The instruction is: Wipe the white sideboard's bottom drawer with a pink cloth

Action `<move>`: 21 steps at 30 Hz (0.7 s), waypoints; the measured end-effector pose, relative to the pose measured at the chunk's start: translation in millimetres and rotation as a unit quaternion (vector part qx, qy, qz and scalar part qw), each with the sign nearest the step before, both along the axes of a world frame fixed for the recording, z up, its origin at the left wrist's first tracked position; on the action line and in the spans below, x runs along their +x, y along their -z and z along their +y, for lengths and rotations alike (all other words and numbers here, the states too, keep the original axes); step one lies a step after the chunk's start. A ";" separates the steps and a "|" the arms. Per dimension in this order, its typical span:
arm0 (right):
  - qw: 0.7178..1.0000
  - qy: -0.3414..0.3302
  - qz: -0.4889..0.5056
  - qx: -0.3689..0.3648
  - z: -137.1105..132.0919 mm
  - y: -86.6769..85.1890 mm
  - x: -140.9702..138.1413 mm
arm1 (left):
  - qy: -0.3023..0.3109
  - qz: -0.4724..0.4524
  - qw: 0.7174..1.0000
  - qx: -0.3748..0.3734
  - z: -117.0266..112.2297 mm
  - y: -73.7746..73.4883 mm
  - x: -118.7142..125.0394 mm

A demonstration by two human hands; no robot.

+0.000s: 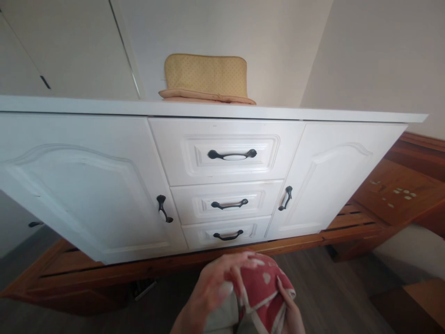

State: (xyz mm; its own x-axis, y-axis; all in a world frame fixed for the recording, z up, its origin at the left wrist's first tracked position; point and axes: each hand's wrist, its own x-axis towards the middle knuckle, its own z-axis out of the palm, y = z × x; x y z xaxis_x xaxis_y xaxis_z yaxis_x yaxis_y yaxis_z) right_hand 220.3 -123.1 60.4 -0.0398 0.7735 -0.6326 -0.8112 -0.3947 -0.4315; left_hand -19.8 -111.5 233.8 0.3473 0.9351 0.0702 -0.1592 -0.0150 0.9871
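Observation:
A red cloth [263,282] with white hearts and a pale edging hangs folded at the bottom centre, in front of a white cabinet [114,195]. My right hand [294,313] grips its right side, thumb on top and the other fingers mostly hidden beneath. On the left of the cloth, my left hand [210,290] is slightly blurred. Its fingers are spread and bent, the fingertips at the cloth's upper left part, with the thumb apart from them.
Three drawers with dark handles [229,204] sit between two cabinet doors. A yellow dotted cushion [206,74] leans on the wall above a pinkish pad [208,96]. The cabinet rests on a slatted wooden bench [167,264]. A cardboard-coloured box [426,299] stands at lower right.

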 end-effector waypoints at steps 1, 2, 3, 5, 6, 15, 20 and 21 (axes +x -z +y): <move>1.000 0.020 0.004 -0.013 -4.8 -1.8 14.8 | -0.024 0.016 0.999 -0.014 19.8 15.7 8.6; 0.999 0.044 0.002 -0.016 -8.1 -4.7 27.2 | -0.062 0.038 0.997 -0.039 37.4 34.4 16.6; 0.998 0.069 -0.005 -0.014 -10.1 -8.5 37.0 | -0.105 0.071 0.990 -0.061 52.6 54.8 23.4; 0.995 0.097 -0.030 0.005 -10.8 -19.2 48.1 | -0.174 0.162 0.971 -0.024 76.1 94.7 32.1; 0.994 0.099 -0.039 0.014 -10.0 -26.1 49.6 | -0.193 0.225 0.955 0.009 84.8 111.3 33.9; 0.997 0.066 -0.002 0.046 0.5 -98.1 11.0 | -0.169 0.493 0.853 0.027 108.6 136.8 27.1; 0.999 0.003 -0.018 0.045 0.4 -101.4 14.1 | -0.164 0.510 0.844 -0.001 75.9 131.7 34.9; 0.999 -0.006 -0.024 0.046 0.2 -100.8 16.9 | -0.160 0.506 0.848 -0.006 64.4 131.8 35.8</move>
